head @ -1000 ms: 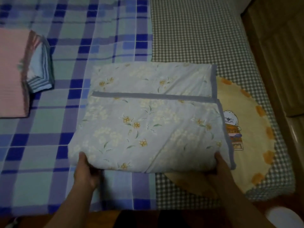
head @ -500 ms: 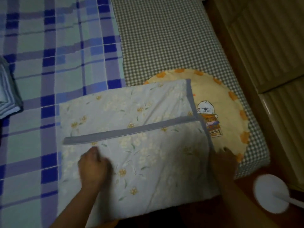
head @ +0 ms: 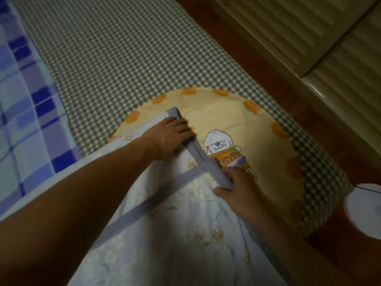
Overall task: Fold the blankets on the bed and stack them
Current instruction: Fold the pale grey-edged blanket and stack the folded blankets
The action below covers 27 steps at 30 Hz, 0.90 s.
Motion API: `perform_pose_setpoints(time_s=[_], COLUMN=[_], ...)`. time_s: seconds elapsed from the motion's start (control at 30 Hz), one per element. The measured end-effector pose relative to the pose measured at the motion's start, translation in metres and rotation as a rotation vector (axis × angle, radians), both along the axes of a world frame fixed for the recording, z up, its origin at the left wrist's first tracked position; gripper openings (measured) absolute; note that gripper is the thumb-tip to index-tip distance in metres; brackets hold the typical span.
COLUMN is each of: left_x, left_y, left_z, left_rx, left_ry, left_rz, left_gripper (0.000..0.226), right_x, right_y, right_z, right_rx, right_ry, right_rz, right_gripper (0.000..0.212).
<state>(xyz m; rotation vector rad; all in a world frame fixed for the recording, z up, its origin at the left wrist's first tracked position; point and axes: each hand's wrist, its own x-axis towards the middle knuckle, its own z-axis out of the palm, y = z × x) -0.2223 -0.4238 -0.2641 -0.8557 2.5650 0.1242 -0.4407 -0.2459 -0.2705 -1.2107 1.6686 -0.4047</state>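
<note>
Blanket (head: 185,234), pale blue, floral, grey-edged, folded; left hand (head: 171,137) and right hand (head: 237,188) grip its border.

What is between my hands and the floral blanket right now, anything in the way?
Nothing visible. Both hands already rest on the floral blanket: the left hand lies on its grey border near the far corner, the right hand grips the same border closer to you. Under that edge lies the round cartoon cushion.

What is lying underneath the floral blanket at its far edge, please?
A round yellow cushion with a cartoon dog lies under the floral blanket; both hands grip the blanket's grey edge. The cushion's near-left part is covered.
</note>
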Motion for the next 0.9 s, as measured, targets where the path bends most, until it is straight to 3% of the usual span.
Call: perform_pose_setpoints(time_s=[0.1, 0.2, 0.27, 0.33, 0.4, 0.5, 0.6, 0.67, 0.73, 0.8, 0.9], left_x=[0.004, 0.011, 0.013, 0.016, 0.02, 0.024, 0.033, 0.044, 0.056, 0.067, 0.076], left_y=[-0.012, -0.017, -0.018, -0.019, -0.02, -0.022, -0.024, -0.023, -0.02, -0.017, -0.021], left_z=[0.003, 0.003, 0.002, 0.001, 0.002, 0.002, 0.005, 0.009, 0.012, 0.014, 0.015], left_rx=[-0.066, -0.114, -0.105, -0.097, -0.078, -0.037, -0.06, -0.078, -0.099, -0.119, -0.103], left_ry=[-0.103, -0.052, -0.021, -0.013, -0.017, 0.064, 0.152, 0.189, 0.178, 0.107, 0.039], left_rz=[-0.137, -0.239, -0.277, -0.331, -0.383, -0.485, -0.557, -0.561, -0.54, -0.504, -0.37], left_gripper=[0.072, 0.066, 0.064, 0.062, 0.055, 0.038, 0.036, 0.036, 0.039, 0.048, 0.049], right_x=[0.014, 0.026, 0.031, 0.032, 0.026, 0.015, 0.015, 0.018, 0.022, 0.024, 0.026], right_y=[0.021, 0.04, 0.038, 0.029, 0.012, -0.003, -0.001, 0.007, 0.01, 0.009, 0.011], right_z=[0.019, 0.031, 0.03, 0.014, -0.007, -0.026, -0.02, -0.015, -0.009, -0.007, -0.007], right_rx=[-0.373, -0.463, -0.259, -0.143, -0.094, -0.082, -0.115, -0.194, -0.256, -0.284, -0.274], right_ry=[0.183, 0.134, -0.053, -0.151, -0.032, 0.319, 0.397, 0.416, 0.381, 0.316, 0.243], right_rz=[0.357, 0.701, 0.47, 0.011, -0.22, -0.028, 0.169, 0.276, 0.33, 0.338, 0.267], right_gripper=[0.027, 0.02, 0.017, 0.015, 0.018, 0.028, 0.045, 0.05, 0.042, 0.032, 0.038])
